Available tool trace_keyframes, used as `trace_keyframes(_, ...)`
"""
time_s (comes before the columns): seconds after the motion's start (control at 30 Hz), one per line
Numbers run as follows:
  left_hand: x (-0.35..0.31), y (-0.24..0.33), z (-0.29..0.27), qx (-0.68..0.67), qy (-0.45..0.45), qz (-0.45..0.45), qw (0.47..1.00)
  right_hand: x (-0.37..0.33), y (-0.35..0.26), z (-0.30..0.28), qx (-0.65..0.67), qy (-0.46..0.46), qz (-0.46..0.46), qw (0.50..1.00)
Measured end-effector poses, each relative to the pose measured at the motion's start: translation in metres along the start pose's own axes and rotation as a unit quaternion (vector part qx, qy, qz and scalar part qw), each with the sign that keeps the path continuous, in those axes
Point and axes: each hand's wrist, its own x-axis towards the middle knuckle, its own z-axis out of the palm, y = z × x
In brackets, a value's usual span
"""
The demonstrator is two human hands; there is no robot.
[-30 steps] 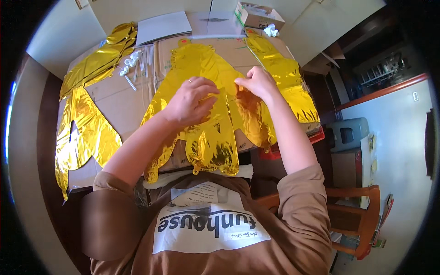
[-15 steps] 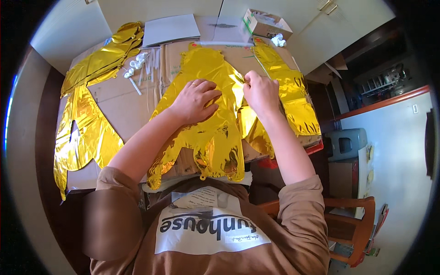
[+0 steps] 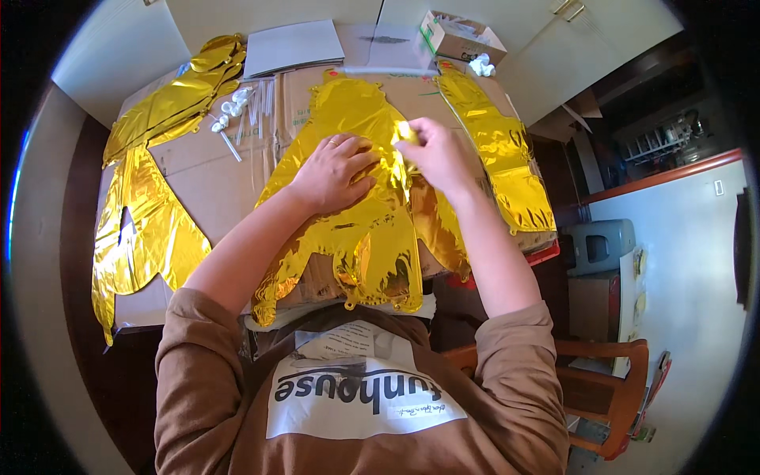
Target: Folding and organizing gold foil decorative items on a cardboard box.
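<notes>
A flat, uninflated gold foil balloon (image 3: 348, 111) lies across the middle of the cardboard-topped table, its lower lobes hanging near the front edge. My left hand (image 3: 336, 170) rests palm down on it, fingers stretched out over the foil. My right hand (image 3: 438, 158) pinches a crumpled fold of the balloon's right edge between thumb and fingers, lifted a little. Beneath and to the right of that edge, more gold foil (image 3: 438, 229) shows, partly covered. Another flat gold foil balloon (image 3: 507, 170) lies at the table's right side.
More gold foil balloons (image 3: 154, 127) spread along the left side. White ribbon-like bundles (image 3: 236, 103) and clear straws (image 3: 265, 107) lie near them. At the back are a grey-white board (image 3: 293, 49) and an open box (image 3: 463, 39). A wooden chair (image 3: 609, 388) stands at right.
My right hand has moved left and slightly down, drawing the pinched foil edge inward over the balloon. My left hand stays almost where it was.
</notes>
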Motion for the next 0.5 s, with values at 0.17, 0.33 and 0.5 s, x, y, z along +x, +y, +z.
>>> trace_keyframes(0.17,-0.003,-0.002,0.001,0.025,0.023,0.002,0.999,-0.024,-0.019,0.003,0.083,-0.101,-0.052,0.99)
trace_keyframes(0.33,-0.001,-0.001,0.002,-0.015,0.023,0.002,1.0,-0.018,0.026,-0.016,-0.117,0.052,-0.245,0.961)
trace_keyframes(0.5,-0.001,-0.001,-0.001,-0.004,0.012,-0.001,1.0,-0.024,0.035,0.006,-0.221,0.015,-0.313,0.924)
